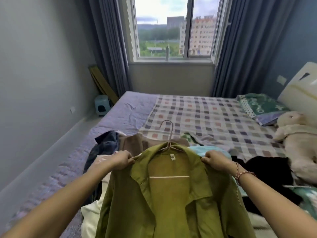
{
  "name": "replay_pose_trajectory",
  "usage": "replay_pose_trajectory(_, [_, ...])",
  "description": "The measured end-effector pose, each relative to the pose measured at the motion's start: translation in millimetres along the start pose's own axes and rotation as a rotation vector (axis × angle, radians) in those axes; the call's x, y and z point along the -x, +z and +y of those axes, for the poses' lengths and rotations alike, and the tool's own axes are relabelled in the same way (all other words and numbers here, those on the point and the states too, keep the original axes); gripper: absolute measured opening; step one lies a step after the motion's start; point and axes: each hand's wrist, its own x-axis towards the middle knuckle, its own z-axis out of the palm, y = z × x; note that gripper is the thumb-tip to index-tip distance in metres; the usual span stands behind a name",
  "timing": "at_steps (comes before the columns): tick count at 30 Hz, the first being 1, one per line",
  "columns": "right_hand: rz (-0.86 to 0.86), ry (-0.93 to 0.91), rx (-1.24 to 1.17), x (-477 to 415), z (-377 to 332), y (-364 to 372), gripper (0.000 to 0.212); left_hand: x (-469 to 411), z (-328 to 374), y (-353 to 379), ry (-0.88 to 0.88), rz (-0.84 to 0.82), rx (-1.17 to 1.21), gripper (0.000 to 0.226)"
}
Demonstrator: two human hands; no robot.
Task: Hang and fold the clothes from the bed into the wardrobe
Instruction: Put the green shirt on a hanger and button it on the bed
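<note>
An olive-green shirt (171, 200) hangs open-fronted on a thin pale wire hanger (169, 140), held up over the bed. My left hand (122, 159) pinches the shirt's left shoulder at the hanger's end. My right hand (215, 160) pinches the right shoulder the same way. The hanger's hook stands up between my hands, and its lower bar shows inside the shirt. Behind and under the shirt lie more clothes: a dark blue garment (106, 145), a brown one (132, 143), a light blue one (202, 151) and a black one (267, 170).
The bed (205, 114) with a checked sheet fills the room up to the window (171, 28). A green pillow (260, 104) and a cream plush toy (295, 134) lie at its right. A small stool (102, 104) stands in the left corner, by a narrow floor strip.
</note>
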Motion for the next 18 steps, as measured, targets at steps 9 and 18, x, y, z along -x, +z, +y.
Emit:
replay_pose_trajectory(9, [0.100,0.161,0.147,-146,45,90,0.034,-155,-9,86,-0.081,0.076,-0.020,0.030])
replay_pose_trajectory(18, [0.476,0.202,-0.116,-155,59,169,0.023,-174,-2,171,-0.025,0.553,0.105,0.027])
